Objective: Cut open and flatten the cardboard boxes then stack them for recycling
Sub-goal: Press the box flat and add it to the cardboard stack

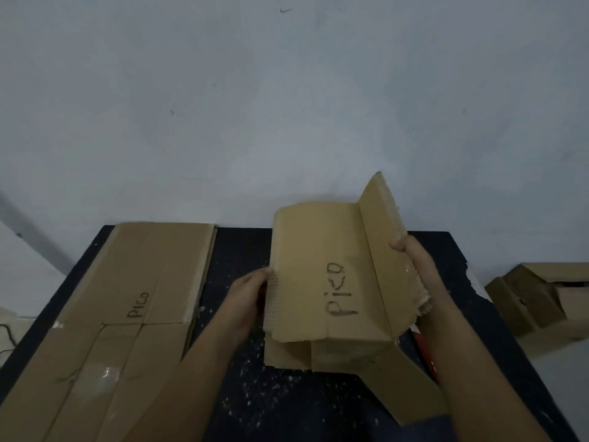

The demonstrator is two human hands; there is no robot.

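Brown cardboard box (331,279) marked "Pico", half-collapsed, long axis away from person; left hand (251,291) and right hand (411,260) grip side edges.

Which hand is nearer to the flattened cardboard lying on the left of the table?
Left. The left hand grips the left edge of the held box, just right of the flattened cardboard; the right hand holds the box's far right flap.

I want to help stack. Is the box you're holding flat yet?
Not yet. The box is still folded: one flap stands up by the right hand, and the left hand holds its other edge above the table.
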